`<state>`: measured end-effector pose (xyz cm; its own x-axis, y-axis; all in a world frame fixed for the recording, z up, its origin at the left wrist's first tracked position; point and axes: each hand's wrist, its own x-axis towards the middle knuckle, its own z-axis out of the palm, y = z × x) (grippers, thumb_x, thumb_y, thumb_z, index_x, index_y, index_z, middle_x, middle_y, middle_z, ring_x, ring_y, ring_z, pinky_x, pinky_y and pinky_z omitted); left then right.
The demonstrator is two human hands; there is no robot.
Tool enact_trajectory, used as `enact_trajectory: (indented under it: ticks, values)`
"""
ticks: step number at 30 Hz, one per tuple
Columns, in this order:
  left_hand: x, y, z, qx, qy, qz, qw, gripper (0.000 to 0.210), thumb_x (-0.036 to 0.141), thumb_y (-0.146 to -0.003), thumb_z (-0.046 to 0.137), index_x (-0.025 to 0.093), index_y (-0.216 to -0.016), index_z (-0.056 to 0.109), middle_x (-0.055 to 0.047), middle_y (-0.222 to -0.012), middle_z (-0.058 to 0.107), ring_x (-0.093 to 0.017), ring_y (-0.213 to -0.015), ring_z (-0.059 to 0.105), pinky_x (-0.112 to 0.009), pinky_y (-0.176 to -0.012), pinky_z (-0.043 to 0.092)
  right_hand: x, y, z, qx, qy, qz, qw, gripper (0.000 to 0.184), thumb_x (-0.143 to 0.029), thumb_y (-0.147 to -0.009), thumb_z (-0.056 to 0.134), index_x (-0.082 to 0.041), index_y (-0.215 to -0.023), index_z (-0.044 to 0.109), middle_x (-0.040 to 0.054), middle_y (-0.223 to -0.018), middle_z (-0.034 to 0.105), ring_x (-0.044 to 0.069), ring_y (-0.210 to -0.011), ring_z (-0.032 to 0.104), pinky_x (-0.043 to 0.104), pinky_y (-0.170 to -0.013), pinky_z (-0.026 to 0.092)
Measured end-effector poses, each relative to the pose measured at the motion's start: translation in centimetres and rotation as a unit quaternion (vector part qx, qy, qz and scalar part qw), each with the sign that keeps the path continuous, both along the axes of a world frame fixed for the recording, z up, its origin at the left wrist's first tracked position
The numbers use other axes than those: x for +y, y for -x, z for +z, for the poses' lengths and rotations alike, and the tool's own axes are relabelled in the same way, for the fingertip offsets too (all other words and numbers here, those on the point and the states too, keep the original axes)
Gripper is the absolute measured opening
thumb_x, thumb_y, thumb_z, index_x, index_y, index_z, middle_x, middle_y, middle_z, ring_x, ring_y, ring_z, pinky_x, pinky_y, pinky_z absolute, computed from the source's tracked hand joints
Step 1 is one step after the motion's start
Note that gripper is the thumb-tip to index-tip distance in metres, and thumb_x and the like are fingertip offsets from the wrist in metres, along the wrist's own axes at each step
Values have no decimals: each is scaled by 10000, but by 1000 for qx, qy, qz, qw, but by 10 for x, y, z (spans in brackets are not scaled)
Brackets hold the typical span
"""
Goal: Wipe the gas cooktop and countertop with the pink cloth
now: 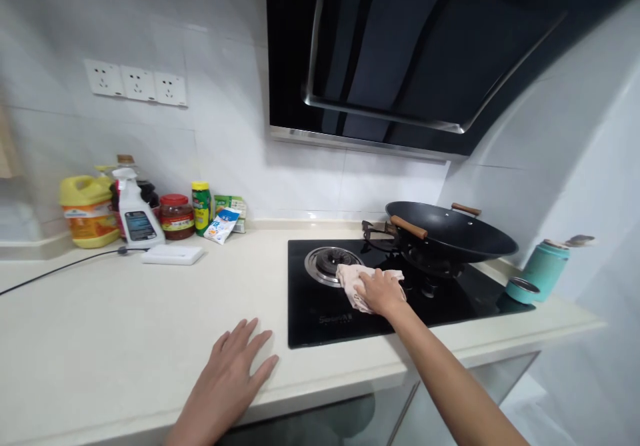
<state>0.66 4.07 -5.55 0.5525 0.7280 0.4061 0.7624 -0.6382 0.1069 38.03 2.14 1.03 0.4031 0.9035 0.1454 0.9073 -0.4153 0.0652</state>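
Observation:
A pale pink cloth (356,279) lies bunched on the black glass gas stove (320,326), just in front of the left burner (333,263). My right hand (384,291) presses down on it, with the fingers curled over the fabric. My left hand (231,373) rests near the front edge of the white counter (125,346), left of the stove, fingers spread and holding nothing. On the right burner sits a black wok (450,229) with wooden handles.
A range hood (370,133) overhangs the stove. Right of the wok stand a turquoise canister (547,266) and a small turquoise bowl (523,290). Along the back left are a yellow jug (89,213), a spray bottle (135,209), a red-lidded jar (177,218) and a white box (173,255) with a cable.

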Motion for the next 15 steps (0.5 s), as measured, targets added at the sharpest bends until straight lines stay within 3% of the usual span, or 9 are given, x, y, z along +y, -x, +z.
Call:
enact_trajectory:
  ticks: [8, 12, 15]
  values:
    - [3, 2, -15, 1, -138, -33, 990, 424, 524, -949, 567, 317, -1301, 683, -90, -1458, 607, -338, -1342, 559, -532, -1064, 475, 80, -49, 7, 53, 42, -65, 996, 459, -425, -1004, 408, -218, -1396, 527, 211, -1345, 512, 345, -1235, 549, 457, -971, 421]
    - [3, 2, -16, -3, -218, -49, 975, 439, 533, -918, 605, 290, -1276, 677, -119, -1404, 644, -346, -1274, 615, -522, -969, 541, 117, -70, 13, 70, 63, -62, 994, 505, -409, -962, 525, -213, -1426, 489, 218, -1361, 499, 339, -1203, 585, 429, -947, 446]
    - [3, 2, -15, 6, -257, -58, 965, 484, 555, -893, 627, 270, -1283, 657, -135, -1385, 655, -347, -1248, 634, -508, -919, 571, 146, -77, 18, 77, 67, -47, 994, 488, -381, -1007, 475, -208, -1462, 445, 215, -1404, 483, 306, -1198, 599, 422, -958, 466]
